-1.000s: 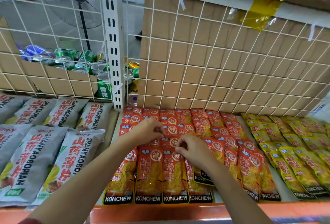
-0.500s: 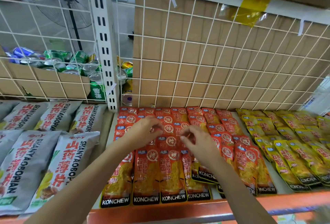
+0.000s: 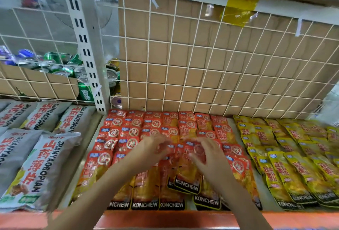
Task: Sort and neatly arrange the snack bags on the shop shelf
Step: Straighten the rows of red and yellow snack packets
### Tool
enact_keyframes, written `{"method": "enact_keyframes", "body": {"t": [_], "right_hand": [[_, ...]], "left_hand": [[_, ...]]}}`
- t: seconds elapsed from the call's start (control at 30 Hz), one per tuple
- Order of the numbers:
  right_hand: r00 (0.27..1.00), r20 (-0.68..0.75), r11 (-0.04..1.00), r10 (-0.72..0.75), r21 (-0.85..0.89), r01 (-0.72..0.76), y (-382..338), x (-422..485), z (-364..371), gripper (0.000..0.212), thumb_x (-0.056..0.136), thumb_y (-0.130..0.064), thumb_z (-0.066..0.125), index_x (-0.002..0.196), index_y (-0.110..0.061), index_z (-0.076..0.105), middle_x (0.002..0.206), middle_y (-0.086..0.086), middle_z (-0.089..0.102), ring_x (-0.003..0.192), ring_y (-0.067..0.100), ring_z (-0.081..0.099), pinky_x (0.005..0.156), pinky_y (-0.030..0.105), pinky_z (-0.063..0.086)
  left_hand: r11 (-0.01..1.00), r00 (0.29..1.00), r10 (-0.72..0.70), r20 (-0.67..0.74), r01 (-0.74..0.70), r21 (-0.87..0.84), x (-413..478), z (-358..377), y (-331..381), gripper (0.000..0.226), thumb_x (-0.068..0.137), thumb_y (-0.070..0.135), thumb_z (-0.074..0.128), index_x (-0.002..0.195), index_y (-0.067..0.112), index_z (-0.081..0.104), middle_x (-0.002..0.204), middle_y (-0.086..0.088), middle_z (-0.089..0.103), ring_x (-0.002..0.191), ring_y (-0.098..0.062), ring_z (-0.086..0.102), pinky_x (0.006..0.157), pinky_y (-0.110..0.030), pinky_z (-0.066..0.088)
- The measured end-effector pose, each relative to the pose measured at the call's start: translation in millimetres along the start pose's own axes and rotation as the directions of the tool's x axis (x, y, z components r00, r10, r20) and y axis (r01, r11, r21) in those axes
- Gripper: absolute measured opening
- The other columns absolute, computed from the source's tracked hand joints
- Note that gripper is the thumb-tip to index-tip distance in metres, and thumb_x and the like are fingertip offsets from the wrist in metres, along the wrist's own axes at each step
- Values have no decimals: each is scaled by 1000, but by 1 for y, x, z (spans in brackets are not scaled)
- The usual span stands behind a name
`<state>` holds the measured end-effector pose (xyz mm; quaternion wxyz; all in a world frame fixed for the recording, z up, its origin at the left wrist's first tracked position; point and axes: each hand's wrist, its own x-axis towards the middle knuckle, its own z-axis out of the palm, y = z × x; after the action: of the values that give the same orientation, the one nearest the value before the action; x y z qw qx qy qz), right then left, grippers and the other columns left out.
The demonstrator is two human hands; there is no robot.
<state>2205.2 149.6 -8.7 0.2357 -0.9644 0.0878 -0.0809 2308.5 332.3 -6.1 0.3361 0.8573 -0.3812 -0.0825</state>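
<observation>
Red KONCHEW snack bags lie in overlapping rows across the middle of the shelf. My left hand and my right hand meet over the middle rows, both blurred by motion. Between them they pinch the top of one red snack bag. It sits slightly tilted, its black bottom strip higher than the front row's. The bag's top edge is hidden under my fingers.
Yellow KONCHEW bags fill the shelf to the right, and large grey snack bags lie on the left. A white wire grid backed with cardboard closes the rear. Drink cans show behind it. The orange shelf edge runs along the front.
Both hands have shifted slightly right along the red rows and move fast. One red bag now sits raised and tilted above the front row. The camera has moved closer.
</observation>
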Motion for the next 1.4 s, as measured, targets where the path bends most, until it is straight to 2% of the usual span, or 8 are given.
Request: {"method": "enact_keyframes", "body": {"t": [0.1,0.17,0.3,0.4,0.77,0.97,1.13,1.4], "right_hand": [[998,65,1000,23,2,-23,15,-3,0,100,62,-90,11,140,-30,32,141,-9,39,132,15,33,111,36,30],[988,152,999,20,-41,-14,19,-5,-1,112,55,-92,-2,144,-29,24,146,-9,33,137,15,28,113,33,24],[981,188,999,-40,-25,45,20,-6,0,70,88,-58,42,146,-26,20,149,-9,27,137,9,24,112,25,18],[987,152,997,-56,58,48,23,-7,5,67,90,-40,54,146,-26,20,148,-10,28,136,8,27,113,25,22],[999,25,921,-48,388,34,21,-10,4,84,79,-41,68,146,-24,21,148,-10,31,136,5,29,111,22,27],[994,39,769,105,630,-106,20,-5,4,80,71,-63,64,140,-40,30,138,-5,47,128,12,44,103,42,43],[987,28,747,156,651,-136,26,6,-2,54,83,-26,67,131,-32,42,119,-2,61,108,9,58,90,32,52],[977,68,860,204,464,-212,44,18,-10,54,82,-29,68,128,-41,41,121,-3,62,112,13,57,97,41,47]], "left_hand": [[996,996,-84,4,84,-23,-2,17,17,37,90,25,59,127,22,53,106,12,56,85,2,52,78,-9,43],[989,989,-146,-13,146,-13,-2,27,22,44,89,27,60,131,21,50,119,4,59,100,-8,56,87,-18,45],[974,971,-227,-71,226,-22,1,40,31,46,86,28,64,129,19,51,118,2,61,103,-10,56,86,-17,44],[958,949,-276,-150,260,-118,3,47,37,49,83,20,68,128,23,50,115,7,56,100,-7,55,82,-14,42],[876,893,-347,-287,199,-439,2,55,50,50,77,0,69,116,27,56,107,12,56,102,-10,57,86,-24,51],[701,874,-428,-229,161,-694,6,52,60,43,82,1,65,109,34,58,115,1,59,100,-20,62,78,-43,57],[670,893,-416,-169,176,-722,13,53,62,43,84,5,65,113,35,53,116,1,57,99,-18,62,74,-41,59],[855,948,-280,-152,174,-488,15,52,48,38,86,10,63,117,29,52,114,7,60,98,-3,59,77,-21,53]]}}
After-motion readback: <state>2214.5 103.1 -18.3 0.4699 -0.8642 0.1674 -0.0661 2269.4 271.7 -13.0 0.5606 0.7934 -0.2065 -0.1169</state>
